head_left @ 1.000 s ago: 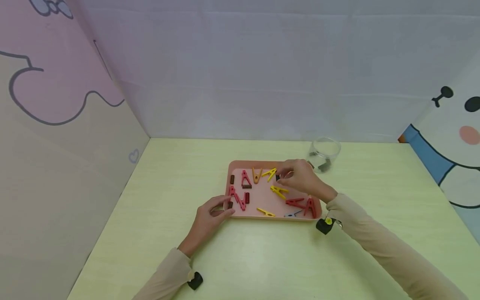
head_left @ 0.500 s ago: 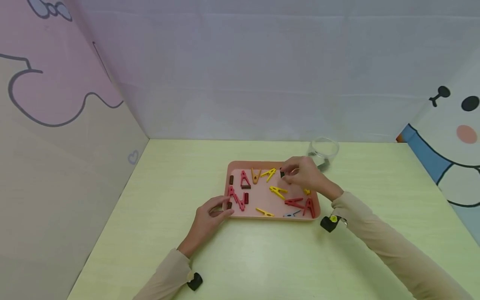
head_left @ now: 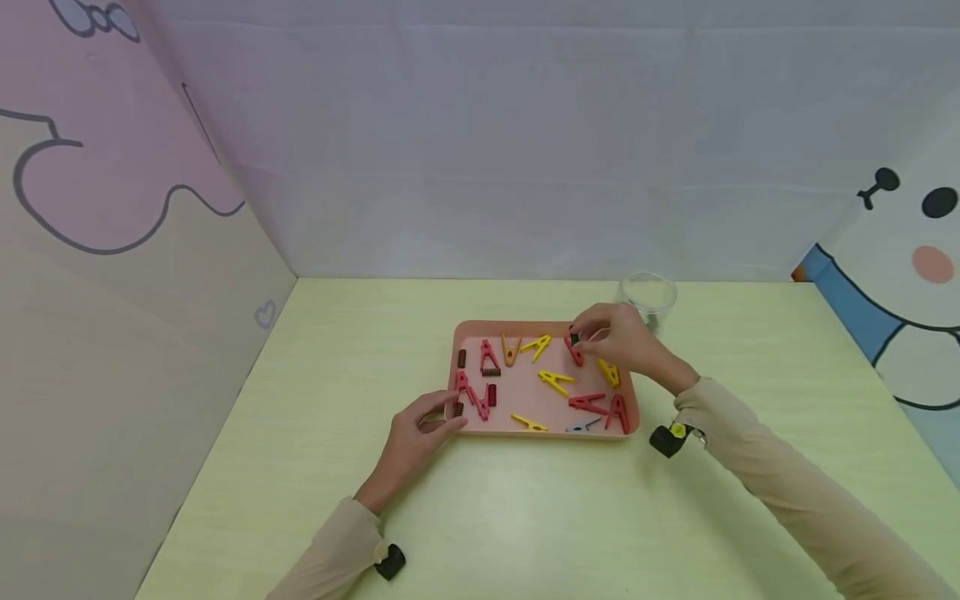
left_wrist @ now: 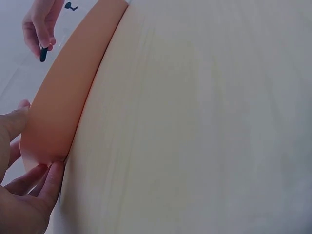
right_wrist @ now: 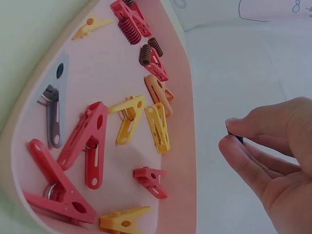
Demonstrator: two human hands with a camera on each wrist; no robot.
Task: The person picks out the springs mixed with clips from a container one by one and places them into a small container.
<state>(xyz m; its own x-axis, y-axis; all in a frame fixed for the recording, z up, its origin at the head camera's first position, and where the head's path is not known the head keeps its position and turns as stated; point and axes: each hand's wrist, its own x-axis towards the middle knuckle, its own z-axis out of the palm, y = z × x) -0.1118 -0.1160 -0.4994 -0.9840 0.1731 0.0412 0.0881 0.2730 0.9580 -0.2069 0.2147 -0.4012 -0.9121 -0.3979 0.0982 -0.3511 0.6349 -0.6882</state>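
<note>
My right hand (head_left: 618,335) pinches a small dark piece (left_wrist: 44,53) between thumb and fingertips, above the far right part of a pink tray (head_left: 540,436). The piece is mostly covered by the fingers. My left hand (head_left: 417,429) grips the tray's near left corner, its fingers at the wall in the left wrist view. Spread in the tray are plastic clips: red clips (right_wrist: 90,144), yellow clips (right_wrist: 129,117), an orange clip (right_wrist: 158,92) and a grey-blue clip (right_wrist: 56,105). Several brown ribbed coils (right_wrist: 129,30) lie at the tray's left end among red clips.
A clear round container (head_left: 648,292) with dark bits inside stands behind the right hand, near the tray's far right corner. The light wooden table (head_left: 510,517) meets a pale wall (head_left: 465,225) at the back. Printed panels flank both sides.
My right hand has moved right and away from me, carrying the dark piece toward the container. A red clip and a yellow clip have come into view beneath it. My left hand stays put.
</note>
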